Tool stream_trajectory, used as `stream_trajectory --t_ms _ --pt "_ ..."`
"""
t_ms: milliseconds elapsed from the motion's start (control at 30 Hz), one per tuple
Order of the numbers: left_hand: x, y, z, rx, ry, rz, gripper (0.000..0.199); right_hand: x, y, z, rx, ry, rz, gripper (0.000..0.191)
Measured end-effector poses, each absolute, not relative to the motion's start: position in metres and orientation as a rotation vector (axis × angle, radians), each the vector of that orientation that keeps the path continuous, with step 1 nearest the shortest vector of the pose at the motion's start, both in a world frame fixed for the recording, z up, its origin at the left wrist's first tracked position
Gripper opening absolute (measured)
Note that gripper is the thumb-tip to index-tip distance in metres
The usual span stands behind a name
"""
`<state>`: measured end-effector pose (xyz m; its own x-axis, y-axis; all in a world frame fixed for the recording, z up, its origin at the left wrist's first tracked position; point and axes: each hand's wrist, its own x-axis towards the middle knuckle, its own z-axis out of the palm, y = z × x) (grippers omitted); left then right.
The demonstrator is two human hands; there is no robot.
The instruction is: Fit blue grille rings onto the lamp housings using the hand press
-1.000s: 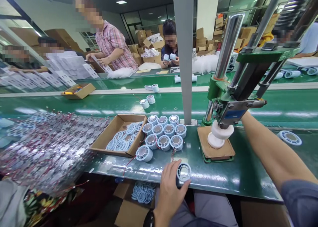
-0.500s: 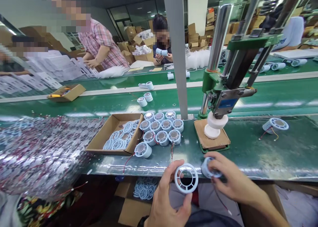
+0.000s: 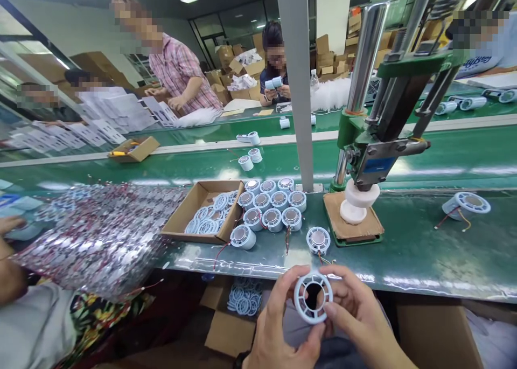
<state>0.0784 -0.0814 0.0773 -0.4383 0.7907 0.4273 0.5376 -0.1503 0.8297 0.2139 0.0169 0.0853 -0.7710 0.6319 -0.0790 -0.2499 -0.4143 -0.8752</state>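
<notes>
A light-blue spoked plastic ring (image 3: pixel 298 300) faces up in front of my body, just off the bench edge. My left hand (image 3: pixel 278 326) pinches it from the left, fingers behind and thumb at the lower rim. My right hand (image 3: pixel 355 310) grips its right side, thumb on the rim. Right beyond my hands, a round light-blue unit with a silver disc and wires (image 3: pixel 318 241) stands on the bench. Several similar units (image 3: pixel 272 218) stand in rows to its left, beside a cardboard tray (image 3: pixel 172 230) of loose rings.
A hand press (image 3: pixel 374 159) with white round blocks stands behind on a brown board (image 3: pixel 371 233). One more unit (image 3: pixel 464 204) lies at the right. Wired parts in clear plastic (image 3: pixel 109 239) cover the left. An open box with rings (image 3: pixel 228 328) is below. Several co-workers sit or stand around.
My right hand has let go of the round unit, which now stands on the bench, and has moved left onto the ring. A co-worker's arm has come into view at the left.
</notes>
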Motion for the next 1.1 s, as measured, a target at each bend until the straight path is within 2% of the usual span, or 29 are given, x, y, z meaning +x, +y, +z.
stream_trajectory --t_ms 100,167,300,467,567,667,767,1100 --pt "0.078 -0.079 0.078 1.355 1.653 1.712 0.07 0.202 0.016 0.082 -0.487 -1.107 2.253 0.048" --pt "0.077 -0.077 0.08 1.243 1.554 1.735 0.073 0.199 0.017 0.079 -0.449 -1.042 2.269 0.047" --pt "0.074 -0.078 0.079 1.106 1.533 1.684 0.082 0.201 0.015 0.079 -0.435 -1.018 2.283 0.044" --pt "0.067 -0.089 0.067 0.983 1.572 1.573 0.075 0.207 0.009 0.079 -0.474 -1.121 2.267 0.043" --pt "0.064 -0.094 0.061 0.969 1.664 1.592 0.065 0.208 0.004 0.07 -0.539 -1.255 2.08 0.046" --pt "0.063 -0.097 0.058 0.949 1.727 1.634 0.056 0.207 0.001 0.064 -0.447 -1.507 1.651 0.048" --pt "0.064 -0.097 0.057 0.927 1.738 1.652 0.055 0.207 0.002 0.068 -0.407 -1.734 1.311 0.053" --pt "0.066 -0.095 0.068 1.022 1.723 1.666 0.055 0.21 0.004 0.081 -0.488 -1.92 1.048 0.063"
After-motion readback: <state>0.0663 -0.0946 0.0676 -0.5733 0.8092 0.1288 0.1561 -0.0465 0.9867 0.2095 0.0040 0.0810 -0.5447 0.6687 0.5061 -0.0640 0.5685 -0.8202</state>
